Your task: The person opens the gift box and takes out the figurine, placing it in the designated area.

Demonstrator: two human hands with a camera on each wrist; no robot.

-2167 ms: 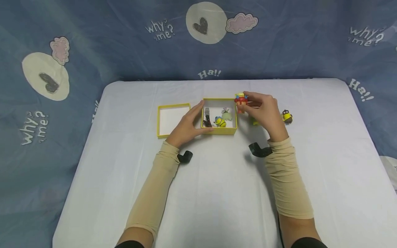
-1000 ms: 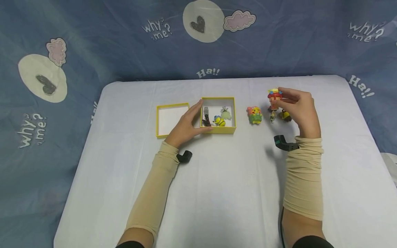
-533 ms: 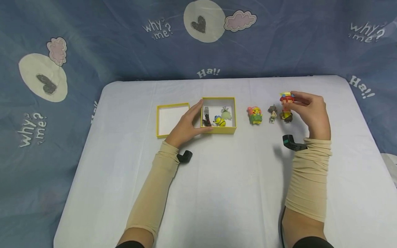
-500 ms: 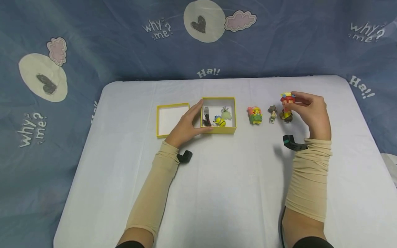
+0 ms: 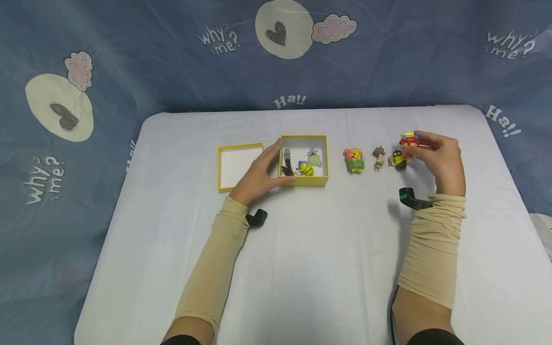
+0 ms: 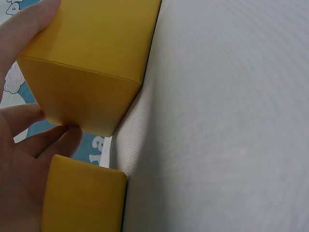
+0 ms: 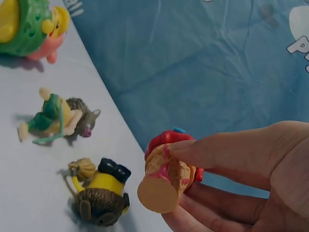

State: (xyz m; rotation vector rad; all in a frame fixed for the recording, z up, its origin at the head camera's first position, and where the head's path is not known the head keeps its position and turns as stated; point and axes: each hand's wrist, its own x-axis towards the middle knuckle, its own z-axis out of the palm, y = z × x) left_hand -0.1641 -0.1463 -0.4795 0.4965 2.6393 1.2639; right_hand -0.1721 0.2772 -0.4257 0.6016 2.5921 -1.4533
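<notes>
My right hand (image 5: 442,155) pinches a small toy figure (image 7: 166,171) between thumb and fingers. It has a red top and a tan waffle-cone body with pink drips. In the head view it is over the right of the table, just beside a yellow-and-brown minion figure (image 5: 397,160). My left hand (image 5: 260,175) grips the left end of an open yellow box (image 5: 316,181), its thumb along the front wall and fingers at the left side. Inside the box are a blue-and-yellow figure (image 5: 305,168), a pale green figure (image 5: 314,158) and a dark figure (image 5: 287,165).
Left of the box lies its yellow-rimmed lid (image 5: 239,147), inside up, partly behind my left hand. To the right a green, yellow and pink figure (image 5: 354,161) and a small grey-haired figure (image 5: 379,158) lie in a row with the minion on the white table (image 5: 302,258).
My right hand has carried the cone figure from the box's right edge rightward, past the other figures, and slightly lower to the minion's right. The left hand stays at the box.
</notes>
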